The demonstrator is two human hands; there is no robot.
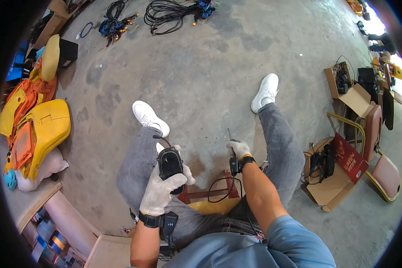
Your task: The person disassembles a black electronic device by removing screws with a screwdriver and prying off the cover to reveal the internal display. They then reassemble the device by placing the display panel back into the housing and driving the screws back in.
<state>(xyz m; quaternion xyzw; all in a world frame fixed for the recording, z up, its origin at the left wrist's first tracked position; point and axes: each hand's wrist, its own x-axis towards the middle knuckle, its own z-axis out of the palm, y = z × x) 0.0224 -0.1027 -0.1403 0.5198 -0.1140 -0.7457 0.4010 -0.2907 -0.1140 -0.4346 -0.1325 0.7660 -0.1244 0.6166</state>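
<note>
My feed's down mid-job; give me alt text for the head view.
A gloved left hand holds a black rounded device with a thin cable at its top, and a gloved right hand grips a thin-shafted tool. Around them, a concrete floor bears black cables ahead, yellow plastic parts at left and open cardboard boxes at right.

Floor (210, 67): bare grey concrete, blotched with darker stains. Strong white light (376, 22) at the far upper-right rim. Right side: chair (385, 175), yellow metal frame, padded panels; open cardboard boxes (358, 101) near it. Left: wood-edged shelf (39, 207), yellow and orange plastic parts (51, 123) heaped close by. Far floor: coils of black cable (165, 18).
</note>
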